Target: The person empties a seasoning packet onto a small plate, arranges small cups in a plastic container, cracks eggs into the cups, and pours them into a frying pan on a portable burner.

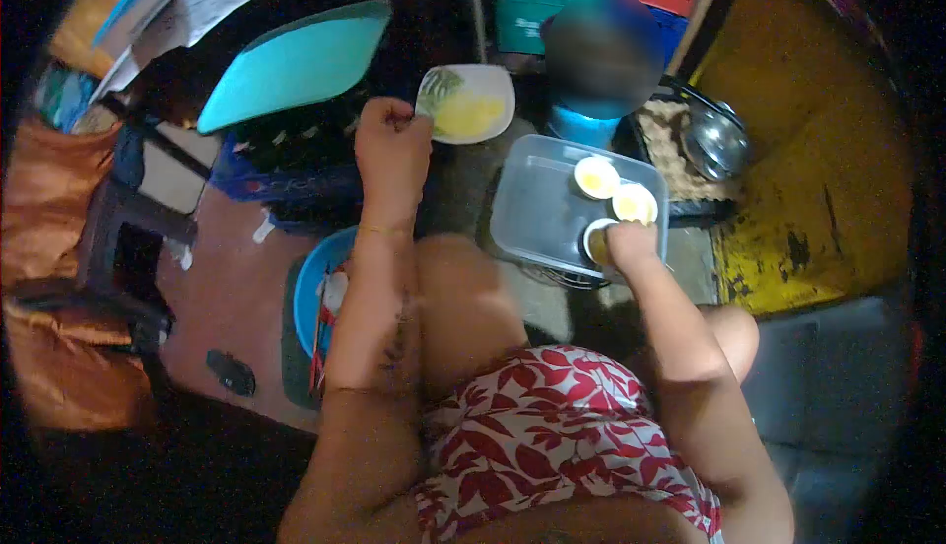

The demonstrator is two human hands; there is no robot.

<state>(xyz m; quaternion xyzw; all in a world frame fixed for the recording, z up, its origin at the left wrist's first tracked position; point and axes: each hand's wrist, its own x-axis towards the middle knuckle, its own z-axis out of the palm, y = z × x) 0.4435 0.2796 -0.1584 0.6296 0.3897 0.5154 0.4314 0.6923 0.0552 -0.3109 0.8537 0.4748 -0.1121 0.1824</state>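
My left hand (394,155) is closed at the left edge of a white plate (498,83) with a green leaf pattern, and seems to pinch its rim. Yellow shredded food (468,112) lies on the plate. My right hand (631,245) reaches into a clear plastic container (537,199), its fingers closed on the rim of a small white cup (594,238); the fingertips partly hide this cup. Two more small cups with yellow filling, one farther back (596,178) and one beside my hand (634,204), stand in the container.
An egg tray (668,145) with a metal pot or lid (714,142) stands right of the container. Behind it are a blue vessel (581,125) under a blurred round shape and green crates (522,17). A blue basin (309,283) sits left; a turquoise lid-like panel (296,66) is far left.
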